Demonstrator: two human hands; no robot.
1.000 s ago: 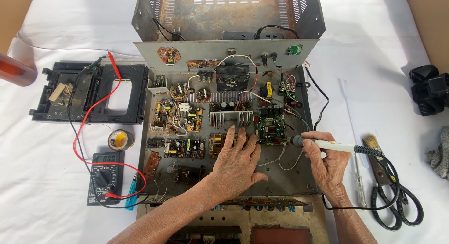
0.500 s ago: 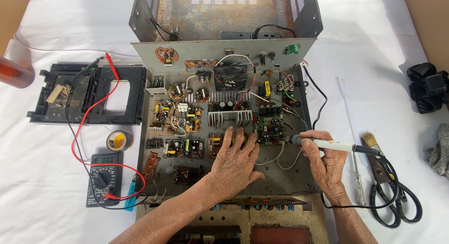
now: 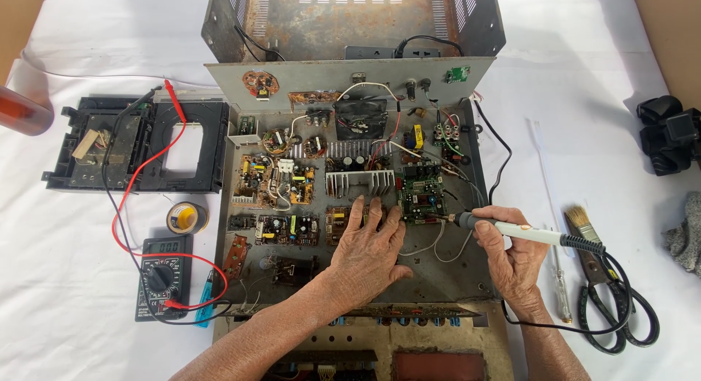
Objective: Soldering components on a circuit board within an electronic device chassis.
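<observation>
The left hand [image 3: 367, 249] lay palm down, fingers [image 3: 374, 209] spread and holding nothing, on the floor of the opened metal chassis [image 3: 445, 268]. Just beyond its fingertips stood one green circuit board [image 3: 420, 193] and one finned heat sink [image 3: 359, 181]. The right hand [image 3: 513, 253] was closed on one soldering iron [image 3: 522, 231], its tip touching that board's lower right edge. Right of this hand, on the white-covered table [image 3: 73, 293], lay one brush [image 3: 582, 221], one pair of scissors [image 3: 612, 308]; far left, one multimeter [image 3: 162, 276] and one tape roll [image 3: 186, 217].
</observation>
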